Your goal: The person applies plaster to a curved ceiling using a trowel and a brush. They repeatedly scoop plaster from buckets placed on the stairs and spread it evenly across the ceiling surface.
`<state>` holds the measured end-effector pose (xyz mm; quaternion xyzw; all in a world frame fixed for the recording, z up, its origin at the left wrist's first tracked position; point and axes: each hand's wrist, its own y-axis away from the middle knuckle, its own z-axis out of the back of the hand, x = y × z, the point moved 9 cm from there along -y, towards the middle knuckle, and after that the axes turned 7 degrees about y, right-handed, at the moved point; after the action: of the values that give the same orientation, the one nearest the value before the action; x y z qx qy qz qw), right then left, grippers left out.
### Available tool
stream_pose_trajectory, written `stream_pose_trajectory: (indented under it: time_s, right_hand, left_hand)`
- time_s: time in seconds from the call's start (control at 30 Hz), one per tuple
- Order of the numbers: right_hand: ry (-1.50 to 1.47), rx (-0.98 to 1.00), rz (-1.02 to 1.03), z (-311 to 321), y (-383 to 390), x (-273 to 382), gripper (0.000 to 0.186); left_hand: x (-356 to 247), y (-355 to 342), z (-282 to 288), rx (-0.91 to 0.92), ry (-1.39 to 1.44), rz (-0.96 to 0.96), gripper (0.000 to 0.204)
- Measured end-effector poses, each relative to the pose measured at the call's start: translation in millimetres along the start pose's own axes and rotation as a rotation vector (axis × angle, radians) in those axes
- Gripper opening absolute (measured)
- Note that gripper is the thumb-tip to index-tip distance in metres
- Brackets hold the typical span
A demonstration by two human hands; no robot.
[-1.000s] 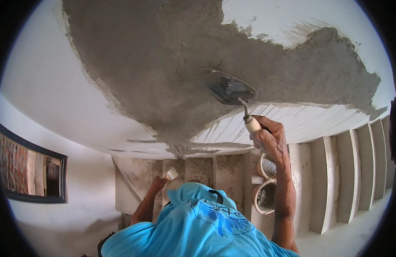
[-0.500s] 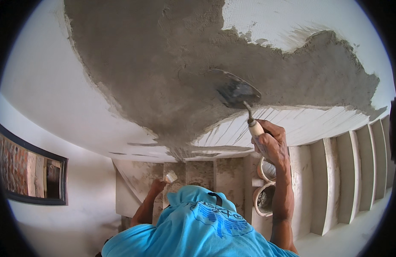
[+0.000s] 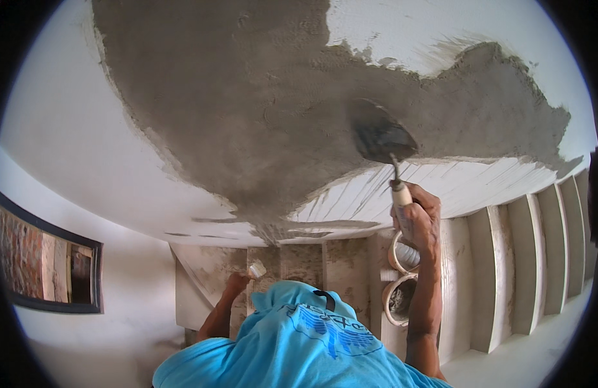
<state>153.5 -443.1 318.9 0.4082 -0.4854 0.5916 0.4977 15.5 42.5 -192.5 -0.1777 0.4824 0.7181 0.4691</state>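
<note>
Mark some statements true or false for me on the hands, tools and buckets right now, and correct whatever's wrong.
1. The right hand grips a trowel by its pale handle. True.
2. The left hand is empty. False: it holds a small pale tool.
3. The trowel's blade is over the gray patch. True.
4. Three buckets show near the right forearm. False: two, an upper bucket and a lower bucket.

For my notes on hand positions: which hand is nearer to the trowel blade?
Right. The right hand holds the pale handle, just below the trowel blade in the picture. The left hand is farther, below and left of the blade, holding a small pale tool.
</note>
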Motion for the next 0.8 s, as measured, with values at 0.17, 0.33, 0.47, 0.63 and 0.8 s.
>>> stream_pose_trajectory:
  time_s: [0.17,0.33,0.47,0.63,0.8]
  right_hand:
    - [0.023,0.024,0.038,-11.2,-17.2,6.5,0.057]
    - [-0.038,-0.063,-0.004,10.2,1.9,-17.0,0.059]
    - [0.053,0.074,-0.089,-13.8,11.1,-38.5,0.051]
    - [0.190,0.149,-0.032,-31.5,-6.0,-42.0,0.044]
    - [-0.014,0.134,-0.068,-7.8,-6.9,-58.1,0.050]
  left_hand:
    - [-29.9,-4.1,10.0,-0.024,-0.020,-0.075,0.035]
    - [-20.8,4.4,9.9,-0.053,-0.022,-0.111,0.034]
    - [-13.3,18.3,8.2,-0.022,-0.030,-0.095,0.035]
    - [-8.3,10.7,8.5,-0.039,-0.112,-0.098,0.036]
    - [-13.3,14.2,10.6,-0.068,-0.094,-0.165,0.034]
